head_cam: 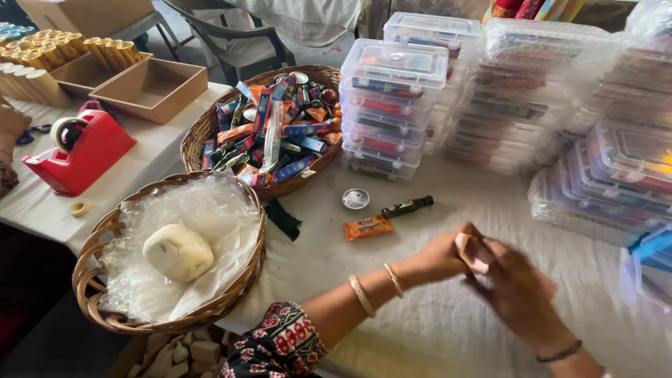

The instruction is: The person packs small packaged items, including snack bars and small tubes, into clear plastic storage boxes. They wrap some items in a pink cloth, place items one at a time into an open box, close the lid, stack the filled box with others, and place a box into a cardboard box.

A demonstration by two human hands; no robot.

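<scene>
My left hand, with two bangles on the wrist, and my right hand meet above the white tablecloth at the lower right. Their fingers close together on a small pale piece, which is mostly hidden by them. Just to the left of my hands lie an orange sweet packet, a small dark bottle and a little round clear tin.
A wicker basket of wrapped sweets sits at the back centre. A nearer wicker basket holds clear plastic and a cream lump. Stacks of clear plastic boxes fill the right. A red tape dispenser and cardboard trays stand left.
</scene>
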